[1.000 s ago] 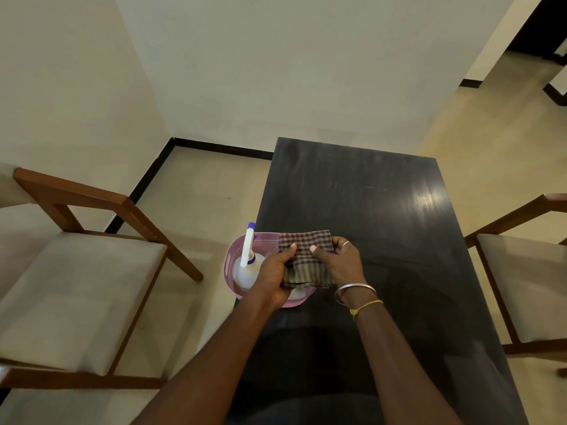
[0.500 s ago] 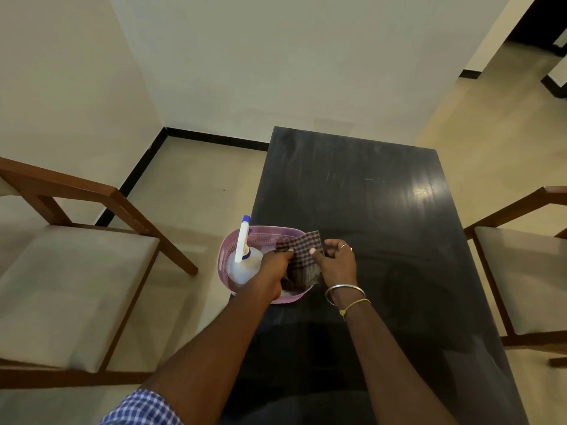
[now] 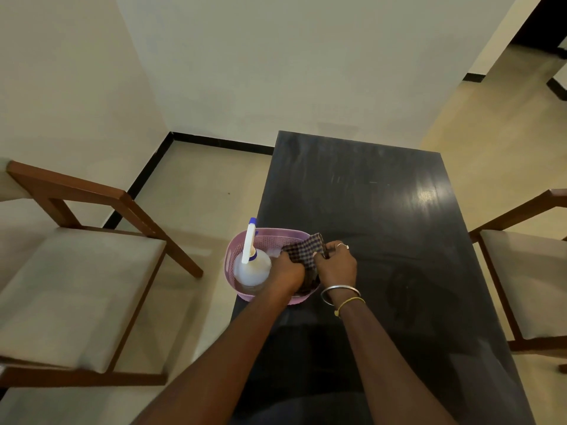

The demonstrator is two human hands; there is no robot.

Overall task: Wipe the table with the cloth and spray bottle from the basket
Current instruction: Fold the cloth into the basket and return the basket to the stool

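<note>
Both hands (image 3: 313, 268) apparently gripping cloth (image 3: 303, 248)

The surface (image 3: 362, 210) is a long, dark, rectangular top with a glossy finish. Its far short edge sits close to the pale wall. A bright light reflection shows on the surface, beyond and to the right of the basket (image 3: 270, 237). Faint streaks are visible on the surface beyond the basket.

The basket is the only item resting directly on the surface. It is pink, oval and perforated, with a slot handle in its left wall. It stands at the left long edge of the surface, and its left side overhangs that edge. The area of the surface to the right of the basket is bare.
</note>
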